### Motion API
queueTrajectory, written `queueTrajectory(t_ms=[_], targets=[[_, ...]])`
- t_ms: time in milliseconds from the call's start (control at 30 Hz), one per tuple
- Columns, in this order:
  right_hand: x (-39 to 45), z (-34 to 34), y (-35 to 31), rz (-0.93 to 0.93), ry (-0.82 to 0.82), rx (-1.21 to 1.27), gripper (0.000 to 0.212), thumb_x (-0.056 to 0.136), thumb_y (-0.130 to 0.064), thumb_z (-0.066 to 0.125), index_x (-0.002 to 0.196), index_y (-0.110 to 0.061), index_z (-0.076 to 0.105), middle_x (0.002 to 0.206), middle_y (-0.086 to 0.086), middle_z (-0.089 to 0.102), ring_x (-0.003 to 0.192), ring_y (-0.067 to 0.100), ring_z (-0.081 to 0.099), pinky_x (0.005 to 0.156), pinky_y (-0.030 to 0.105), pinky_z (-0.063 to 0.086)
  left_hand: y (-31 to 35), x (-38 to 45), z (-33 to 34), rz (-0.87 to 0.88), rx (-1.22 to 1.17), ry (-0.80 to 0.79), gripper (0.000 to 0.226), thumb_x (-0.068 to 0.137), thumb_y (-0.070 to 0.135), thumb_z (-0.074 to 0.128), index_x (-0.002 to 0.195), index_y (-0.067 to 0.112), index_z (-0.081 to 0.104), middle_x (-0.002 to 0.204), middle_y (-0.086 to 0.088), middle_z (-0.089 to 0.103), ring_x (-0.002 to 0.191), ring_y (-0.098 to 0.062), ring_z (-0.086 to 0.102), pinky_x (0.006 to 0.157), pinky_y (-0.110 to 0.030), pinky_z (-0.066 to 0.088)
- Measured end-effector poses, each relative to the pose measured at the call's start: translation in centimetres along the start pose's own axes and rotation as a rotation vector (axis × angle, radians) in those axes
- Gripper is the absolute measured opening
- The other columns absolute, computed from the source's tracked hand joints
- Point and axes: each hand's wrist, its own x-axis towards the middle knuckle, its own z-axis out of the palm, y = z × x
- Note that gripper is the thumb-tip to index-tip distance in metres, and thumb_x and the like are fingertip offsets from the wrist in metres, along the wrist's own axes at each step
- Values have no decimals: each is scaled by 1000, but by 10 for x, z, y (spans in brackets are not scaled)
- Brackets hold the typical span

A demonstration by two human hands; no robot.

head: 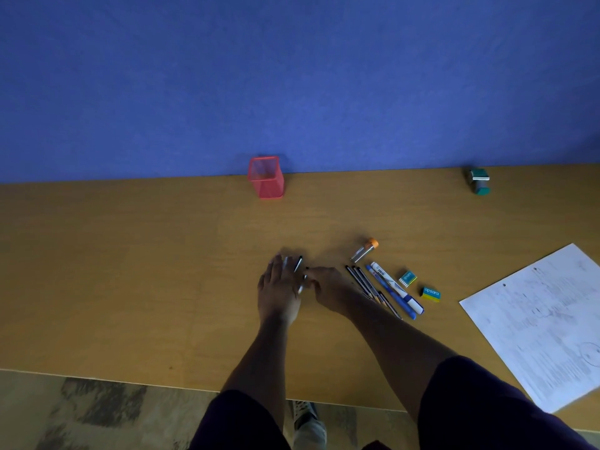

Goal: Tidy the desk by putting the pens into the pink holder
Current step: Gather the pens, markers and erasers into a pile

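Wooden desk (162, 271): both hands, left hand (278, 292) and right hand (328, 287), grip pens (300, 274) together.

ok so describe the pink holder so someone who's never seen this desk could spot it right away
Start at the long wooden desk where its far edge meets the blue wall. The pink square wire-mesh holder stands upright against that wall, straight beyond the two hands. It is the only pink thing and the only open container, standing apart from the pens and erasers lying flat nearer the person.
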Motion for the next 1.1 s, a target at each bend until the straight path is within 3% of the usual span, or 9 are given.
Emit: queueTrajectory(t_ms=[167, 300, 500, 600, 700, 767, 900, 1000, 1100], targets=[[-2, 0, 11, -53, 20, 47, 49, 86, -7, 51, 123, -40, 56, 108, -5, 71, 93, 13, 67, 78, 38, 59, 5, -14, 1, 79, 20, -2, 60, 102, 38, 43, 156, 43, 18, 169, 3, 14, 154, -28, 17, 118, -49, 28], [-12, -13, 27, -84, 259, -75, 40, 86, -2, 52, 118, -22, 65, 112, 4, 68, 99, 22, 67, 79, 36, 57, -2, -13, 7, 58, 56, -69, 73, 102, 17, 44, 159, 41, 5, 169, 9, -7, 156, -24, 0, 124, -47, 15], [-26, -39, 56, 283, 600, -248, 52, 76, -13, 65, 127, -20, 59, 131, 7, 56, 110, 34, 56, 84, 41, 48, -18, -5, 1, -91, 67, -92, 87, 97, 12, 55, 160, 34, -1, 167, 7, -18, 155, -26, -12, 125, -47, 9], [-27, -44, 65, 420, 567, -164, 52, 87, -23, 59, 138, -23, 52, 146, 6, 47, 121, 34, 50, 94, 43, 47, -23, 2, -5, -159, 117, -68, 88, 96, 14, 57, 161, 29, 0, 168, 5, -17, 155, -29, -9, 125, -50, 3], [-23, -39, 74, 341, 399, -110, 49, 91, -26, 49, 139, -27, 50, 153, -1, 39, 130, 30, 45, 99, 41, 46, -12, 11, -9, -71, 128, 38, 76, 95, 15, 53, 160, 22, 14, 170, 0, 2, 156, -30, 5, 124, -52, 1], [-20, -34, 73, 259, 318, -113, 52, 92, -24, 47, 144, -25, 45, 157, -2, 32, 134, 29, 42, 101, 41, 46, 5, 16, -9, 79, 79, 84, 67, 95, 13, 50, 157, 19, 27, 168, -1, 15, 154, -29, 16, 125, -50, 9], [-24, -36, 57, 184, 241, 4, 66, 89, -7, 54, 150, -24, 36, 162, -1, 23, 134, 32, 42, 104, 40, 44, 56, 19, -7, 286, -7, 12, 53, 102, 23, 45, 154, 21, 35, 168, 4, 14, 154, -26, 17, 117, -43, 28], [-34, -43, 54, 81, 229, 51, 66, 88, -3, 55, 149, -20, 38, 158, 1, 33, 137, 25, 43, 104, 34, 42, 89, 16, -5, 314, -27, -66, 60, 100, 28, 49, 156, 29, 27, 168, 3, 14, 153, -29, 16, 113, -47, 34], [-48, -52, 65, 73, 361, 9, 51, 85, -8, 62, 134, -20, 53, 133, 4, 55, 118, 26, 56, 88, 38, 52, 104, 14, -3, 333, -17, -111, 61, 96, 28, 53, 153, 31, 32, 161, -4, 30, 145, -32, 28, 106, -49, 41]])
